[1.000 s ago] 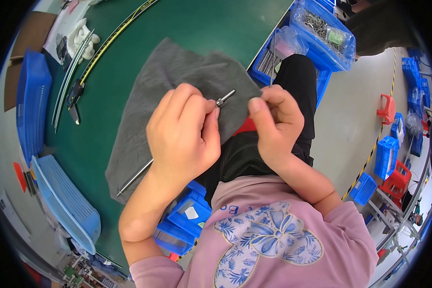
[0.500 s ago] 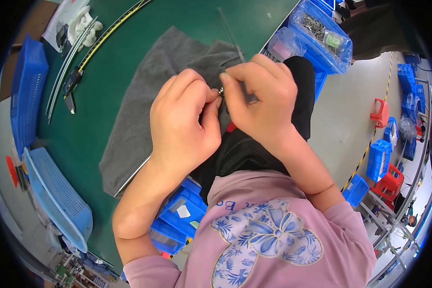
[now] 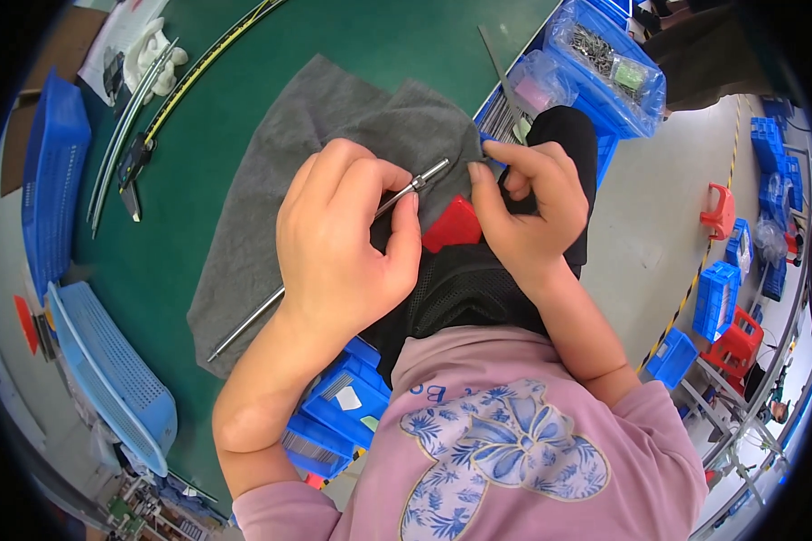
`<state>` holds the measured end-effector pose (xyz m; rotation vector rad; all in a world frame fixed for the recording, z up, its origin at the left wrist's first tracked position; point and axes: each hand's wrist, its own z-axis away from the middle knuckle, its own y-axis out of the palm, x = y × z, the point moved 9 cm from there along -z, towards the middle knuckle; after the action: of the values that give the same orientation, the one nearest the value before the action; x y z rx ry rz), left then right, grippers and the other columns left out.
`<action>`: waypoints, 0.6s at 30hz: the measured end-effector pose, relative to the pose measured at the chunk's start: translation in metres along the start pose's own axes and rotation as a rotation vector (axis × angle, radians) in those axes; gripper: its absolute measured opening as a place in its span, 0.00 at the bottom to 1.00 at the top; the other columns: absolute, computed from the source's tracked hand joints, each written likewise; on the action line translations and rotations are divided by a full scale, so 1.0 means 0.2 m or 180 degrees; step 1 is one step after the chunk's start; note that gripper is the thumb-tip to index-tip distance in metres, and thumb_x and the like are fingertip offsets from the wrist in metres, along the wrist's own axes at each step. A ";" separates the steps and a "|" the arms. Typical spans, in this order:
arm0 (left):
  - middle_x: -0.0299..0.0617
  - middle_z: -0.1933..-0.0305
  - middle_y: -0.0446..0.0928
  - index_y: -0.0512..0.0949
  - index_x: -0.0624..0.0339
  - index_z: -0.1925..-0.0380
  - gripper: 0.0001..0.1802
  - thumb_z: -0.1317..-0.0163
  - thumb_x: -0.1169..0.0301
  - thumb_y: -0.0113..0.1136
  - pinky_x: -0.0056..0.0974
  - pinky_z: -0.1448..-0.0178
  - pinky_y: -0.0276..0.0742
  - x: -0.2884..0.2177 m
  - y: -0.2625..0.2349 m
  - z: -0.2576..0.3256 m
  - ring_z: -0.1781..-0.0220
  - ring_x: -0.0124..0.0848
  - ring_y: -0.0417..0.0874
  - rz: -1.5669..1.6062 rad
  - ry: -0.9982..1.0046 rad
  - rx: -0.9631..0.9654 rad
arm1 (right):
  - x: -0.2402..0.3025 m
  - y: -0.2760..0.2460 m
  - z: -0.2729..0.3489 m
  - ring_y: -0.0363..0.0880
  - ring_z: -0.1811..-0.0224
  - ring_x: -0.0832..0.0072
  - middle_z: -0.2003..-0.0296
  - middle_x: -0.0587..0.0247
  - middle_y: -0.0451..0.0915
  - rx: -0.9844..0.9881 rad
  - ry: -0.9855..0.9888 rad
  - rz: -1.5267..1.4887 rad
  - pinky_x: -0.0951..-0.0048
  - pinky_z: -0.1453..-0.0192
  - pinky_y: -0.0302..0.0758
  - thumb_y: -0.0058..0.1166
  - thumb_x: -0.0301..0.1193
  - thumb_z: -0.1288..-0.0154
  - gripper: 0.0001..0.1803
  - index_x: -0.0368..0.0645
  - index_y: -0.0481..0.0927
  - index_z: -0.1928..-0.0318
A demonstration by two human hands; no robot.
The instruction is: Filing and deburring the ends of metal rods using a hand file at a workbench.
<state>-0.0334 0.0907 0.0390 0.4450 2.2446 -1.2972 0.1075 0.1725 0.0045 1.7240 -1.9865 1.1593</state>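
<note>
My left hand [image 3: 338, 234] is closed, thumb and forefinger pinching a thin shiny metal rod [image 3: 262, 316]. The rod slants across a grey cloth [image 3: 253, 198], its stepped, collared tip showing past the fingertips. To its right, apart from the rod, is my right hand [image 3: 537, 198], fingers curled. A thin flat grey strip [image 3: 499, 68] sticks up from behind the right hand and seems held in its curled fingers; its lower end is hidden. Whether anything small sits between the right thumb and forefinger is too fine to make out. Below the hands lies a red object [image 3: 454, 225].
Blue bins [image 3: 618, 68] with bagged metal parts stand at the right table edge. On the green table [image 3: 216, 108] at left lie a caliper [image 3: 135, 162], curved metal rods [image 3: 117, 144] and a white figurine [image 3: 153, 59]. Blue baskets [image 3: 108, 361] line the left side.
My right hand has moved right, away from the rod tip, and the grey strip has shifted with it. The rod's tip and the red object are now uncovered. My left hand keeps its hold.
</note>
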 end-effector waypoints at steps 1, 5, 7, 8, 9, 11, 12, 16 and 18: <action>0.42 0.72 0.72 0.76 0.64 0.74 0.08 0.55 0.83 0.64 0.32 0.73 0.68 0.00 0.00 0.00 0.75 0.32 0.74 -0.0005 -0.0001 0.0006 | 0.00 -0.02 0.00 0.69 0.81 0.80 0.82 0.75 0.71 -0.0086 0.0029 -0.0017 0.76 0.70 0.61 0.67 0.21 0.60 0.13 0.46 0.84 0.69; 0.41 0.72 0.73 0.76 0.65 0.74 0.08 0.55 0.83 0.64 0.31 0.73 0.70 0.01 0.01 0.00 0.76 0.30 0.74 0.0059 -0.0013 0.0055 | 0.12 -0.03 -0.03 0.70 0.80 0.78 0.80 0.73 0.73 0.0032 -0.0597 -0.0031 0.75 0.69 0.63 0.65 0.22 0.60 0.15 0.45 0.85 0.65; 0.41 0.72 0.73 0.76 0.65 0.74 0.08 0.55 0.84 0.64 0.30 0.73 0.70 0.01 0.01 0.01 0.76 0.29 0.75 0.0083 -0.0025 0.0073 | 0.13 -0.01 -0.04 0.69 0.80 0.77 0.81 0.73 0.72 0.0114 -0.0545 -0.0101 0.75 0.69 0.62 0.65 0.24 0.59 0.15 0.46 0.85 0.64; 0.41 0.73 0.72 0.75 0.63 0.75 0.09 0.58 0.82 0.64 0.35 0.72 0.70 0.01 0.01 0.01 0.75 0.34 0.75 0.0162 -0.0102 0.0042 | 0.12 0.01 -0.04 0.69 0.80 0.77 0.81 0.74 0.72 0.0238 -0.0489 -0.0117 0.74 0.70 0.62 0.66 0.24 0.59 0.15 0.46 0.85 0.64; 0.40 0.73 0.71 0.75 0.60 0.76 0.10 0.60 0.81 0.65 0.40 0.71 0.70 0.02 0.01 0.01 0.74 0.38 0.75 0.0242 -0.0179 0.0008 | 0.12 0.04 -0.04 0.69 0.80 0.77 0.81 0.74 0.72 0.0362 -0.0435 -0.0133 0.74 0.70 0.61 0.66 0.24 0.59 0.15 0.46 0.85 0.64; 0.40 0.73 0.72 0.75 0.60 0.76 0.10 0.60 0.81 0.65 0.40 0.71 0.70 0.01 0.00 0.01 0.74 0.38 0.75 0.0258 -0.0170 -0.0004 | 0.12 0.05 -0.04 0.68 0.81 0.77 0.82 0.75 0.71 0.0437 -0.0418 -0.0211 0.73 0.71 0.60 0.67 0.24 0.57 0.14 0.46 0.85 0.65; 0.40 0.73 0.72 0.75 0.60 0.76 0.10 0.60 0.80 0.65 0.39 0.71 0.70 0.00 -0.01 0.01 0.74 0.38 0.75 0.0272 -0.0162 -0.0023 | 0.12 0.06 -0.04 0.67 0.80 0.79 0.81 0.73 0.71 0.0534 -0.0384 -0.0298 0.75 0.71 0.60 0.65 0.21 0.54 0.13 0.43 0.85 0.63; 0.40 0.73 0.72 0.75 0.60 0.76 0.10 0.60 0.81 0.66 0.39 0.72 0.70 -0.02 -0.03 0.01 0.74 0.38 0.76 0.0300 -0.0151 -0.0045 | 0.11 0.07 -0.04 0.65 0.79 0.81 0.80 0.70 0.71 0.0734 -0.0133 -0.0643 0.77 0.72 0.59 0.64 0.18 0.48 0.11 0.39 0.85 0.62; 0.42 0.71 0.73 0.76 0.66 0.72 0.10 0.55 0.84 0.66 0.29 0.72 0.72 -0.04 -0.03 0.01 0.75 0.26 0.75 0.0251 0.0058 0.0080 | 0.09 0.07 -0.03 0.67 0.80 0.80 0.81 0.72 0.71 0.0652 0.0034 -0.0783 0.76 0.71 0.60 0.65 0.19 0.49 0.11 0.41 0.85 0.63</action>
<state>-0.0291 0.0857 0.0481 0.5510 2.2050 -1.2871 0.0879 0.1630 0.0150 1.9895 -1.6386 1.3161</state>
